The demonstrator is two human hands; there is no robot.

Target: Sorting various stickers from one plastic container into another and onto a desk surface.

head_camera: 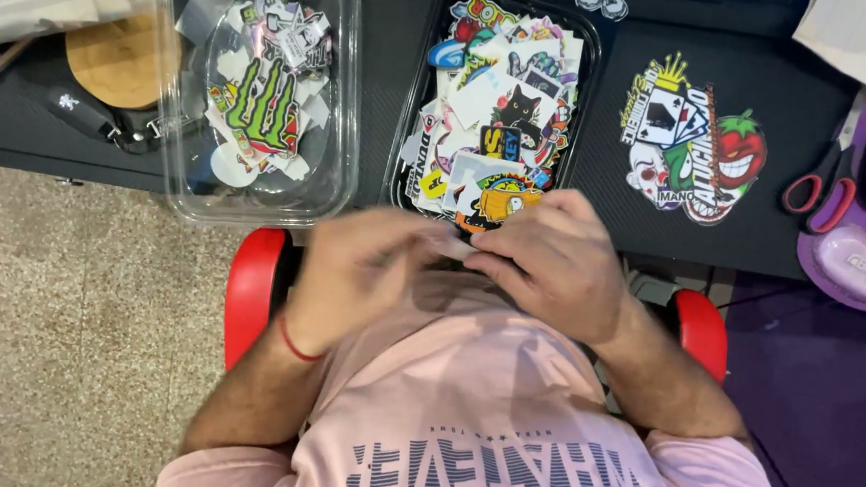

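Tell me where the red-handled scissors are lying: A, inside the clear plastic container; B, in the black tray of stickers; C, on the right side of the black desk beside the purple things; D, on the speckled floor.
C: the scissors lie on the black desk at its right end, next to the purple case, outside both sticker containers.

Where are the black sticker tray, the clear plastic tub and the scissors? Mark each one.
black sticker tray (407, 122), head view, on its left rim.
clear plastic tub (347, 88), head view, on its right wall.
scissors (815, 192), head view, on the red handles.
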